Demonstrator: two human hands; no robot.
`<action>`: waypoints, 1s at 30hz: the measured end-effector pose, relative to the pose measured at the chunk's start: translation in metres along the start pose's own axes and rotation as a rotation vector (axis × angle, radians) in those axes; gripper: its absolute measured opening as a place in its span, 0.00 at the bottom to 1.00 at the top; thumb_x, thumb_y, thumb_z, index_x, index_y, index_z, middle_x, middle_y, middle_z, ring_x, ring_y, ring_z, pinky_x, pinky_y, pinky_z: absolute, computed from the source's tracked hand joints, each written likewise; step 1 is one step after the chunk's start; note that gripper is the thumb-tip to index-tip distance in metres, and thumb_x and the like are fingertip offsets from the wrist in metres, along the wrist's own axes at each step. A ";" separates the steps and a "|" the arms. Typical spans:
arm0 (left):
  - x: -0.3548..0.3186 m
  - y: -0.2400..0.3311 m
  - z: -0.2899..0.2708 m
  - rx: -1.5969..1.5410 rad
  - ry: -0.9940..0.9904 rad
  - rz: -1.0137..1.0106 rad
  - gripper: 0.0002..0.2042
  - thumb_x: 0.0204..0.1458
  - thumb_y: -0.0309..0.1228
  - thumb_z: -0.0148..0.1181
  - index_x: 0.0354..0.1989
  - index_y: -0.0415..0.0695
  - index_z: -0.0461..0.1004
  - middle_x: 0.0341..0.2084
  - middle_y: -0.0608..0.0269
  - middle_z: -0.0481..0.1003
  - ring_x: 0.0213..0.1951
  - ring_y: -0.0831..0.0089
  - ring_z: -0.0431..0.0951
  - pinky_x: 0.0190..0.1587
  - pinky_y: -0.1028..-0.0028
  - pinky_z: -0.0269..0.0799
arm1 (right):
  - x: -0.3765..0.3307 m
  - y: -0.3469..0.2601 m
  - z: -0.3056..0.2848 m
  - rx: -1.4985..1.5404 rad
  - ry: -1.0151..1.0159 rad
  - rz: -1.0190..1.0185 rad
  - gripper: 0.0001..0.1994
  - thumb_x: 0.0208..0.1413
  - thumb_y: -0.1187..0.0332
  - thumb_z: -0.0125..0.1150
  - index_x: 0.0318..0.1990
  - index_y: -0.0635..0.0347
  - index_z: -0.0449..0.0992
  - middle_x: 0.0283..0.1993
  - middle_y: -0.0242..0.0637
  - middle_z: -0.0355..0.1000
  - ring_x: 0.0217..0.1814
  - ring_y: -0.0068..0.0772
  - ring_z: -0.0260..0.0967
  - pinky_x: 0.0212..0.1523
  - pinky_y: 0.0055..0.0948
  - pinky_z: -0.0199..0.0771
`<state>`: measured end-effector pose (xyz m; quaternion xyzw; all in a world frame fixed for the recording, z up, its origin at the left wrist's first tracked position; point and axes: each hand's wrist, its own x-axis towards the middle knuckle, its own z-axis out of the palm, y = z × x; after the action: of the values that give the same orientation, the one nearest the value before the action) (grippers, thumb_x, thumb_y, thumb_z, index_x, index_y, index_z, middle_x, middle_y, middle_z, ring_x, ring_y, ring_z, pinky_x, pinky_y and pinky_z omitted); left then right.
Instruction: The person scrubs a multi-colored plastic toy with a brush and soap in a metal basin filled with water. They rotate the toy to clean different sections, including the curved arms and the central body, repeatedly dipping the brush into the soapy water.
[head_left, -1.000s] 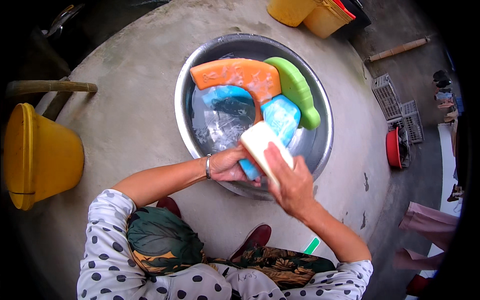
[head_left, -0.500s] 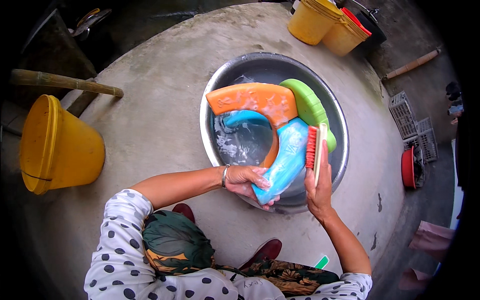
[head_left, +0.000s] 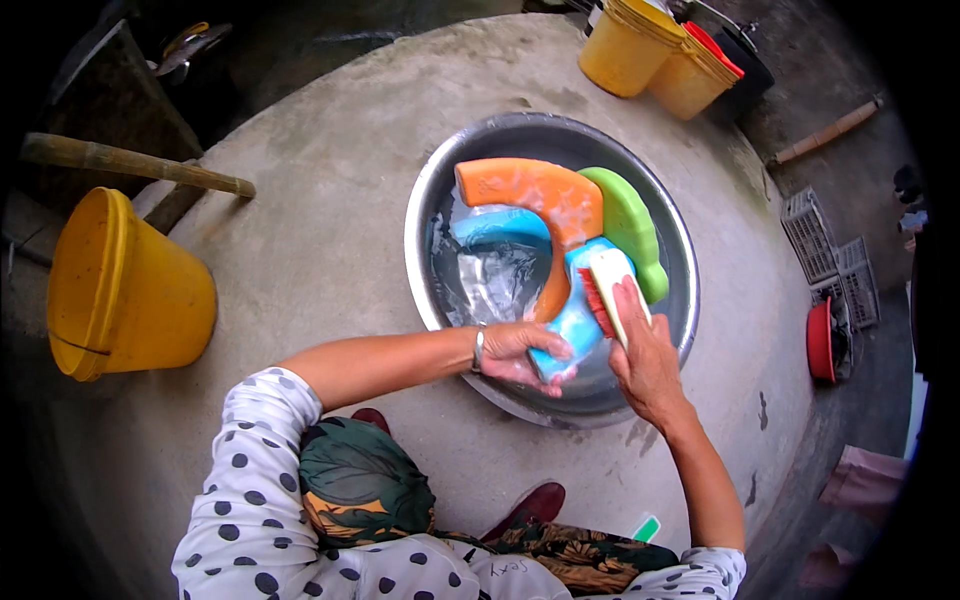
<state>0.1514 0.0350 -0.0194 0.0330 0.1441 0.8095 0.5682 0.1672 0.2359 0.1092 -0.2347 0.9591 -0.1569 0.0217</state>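
I judge I am in the middle of scrubbing: my right hand point(head_left: 645, 360) has its fingers clenched round a white scrubbing brush point(head_left: 612, 290) with red bristles, and the bristles are pressed against the side of the light blue curved plastic piece point(head_left: 578, 315) that I am washing. That piece stands tilted in the metal basin point(head_left: 440, 200), its lower end near the basin's near rim, its upper end leaning against the orange curved piece point(head_left: 535, 190). My left hand point(head_left: 520, 350) grasps the blue piece at its lower end, fingers wrapped under it, steadying it against the push of the brush. A bangle sits on that wrist.

The basin rests on the grey concrete floor point(head_left: 310, 230) and holds shallow water, with a green curved piece point(head_left: 628, 225) lying along its far right side, touching the orange one.

The next move, as I see it, calls for a firm hold below while the brush works along the blue surface, then turning the piece to reach the face I cannot get at now.

Both my forearms come in from below, left one stretched nearly level across, right one angled up, wrist bent so the brush stands on edge.

A yellow bucket point(head_left: 120, 290) lies on its side well off to my left
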 end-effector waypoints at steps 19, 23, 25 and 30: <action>-0.019 -0.014 0.017 0.056 -0.012 0.057 0.09 0.44 0.29 0.62 0.32 0.40 0.69 0.25 0.55 0.71 0.24 0.70 0.70 0.37 0.64 0.70 | 0.159 0.062 -0.010 0.713 0.480 -0.013 0.19 0.63 0.64 0.43 0.58 0.63 0.61 0.47 0.48 0.67 0.43 0.38 0.64 0.47 0.38 0.64; -0.014 -0.018 0.006 0.162 -0.051 0.109 0.11 0.49 0.35 0.60 0.29 0.39 0.73 0.23 0.57 0.73 0.27 0.66 0.74 0.34 0.63 0.71 | 0.155 0.144 0.011 0.924 0.368 0.017 0.17 0.62 0.61 0.44 0.51 0.66 0.64 0.42 0.41 0.64 0.41 0.33 0.60 0.45 0.34 0.62; -0.004 -0.021 -0.014 0.085 -0.048 0.169 0.08 0.53 0.29 0.57 0.37 0.39 0.72 0.30 0.57 0.75 0.35 0.65 0.76 0.44 0.60 0.72 | 0.146 0.133 0.007 0.927 0.319 0.024 0.18 0.62 0.60 0.44 0.53 0.64 0.62 0.45 0.40 0.62 0.44 0.34 0.58 0.48 0.35 0.60; -0.010 -0.001 -0.017 0.253 0.023 0.216 0.11 0.53 0.26 0.60 0.43 0.35 0.70 0.32 0.55 0.77 0.35 0.66 0.80 0.39 0.63 0.79 | 0.131 0.109 -0.013 0.923 0.265 0.003 0.21 0.62 0.58 0.45 0.57 0.61 0.57 0.52 0.39 0.56 0.52 0.34 0.52 0.53 0.38 0.53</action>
<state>0.1524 0.0228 -0.0352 0.1105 0.2467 0.8417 0.4674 0.0008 0.2711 0.0916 -0.1771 0.7842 -0.5947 0.0013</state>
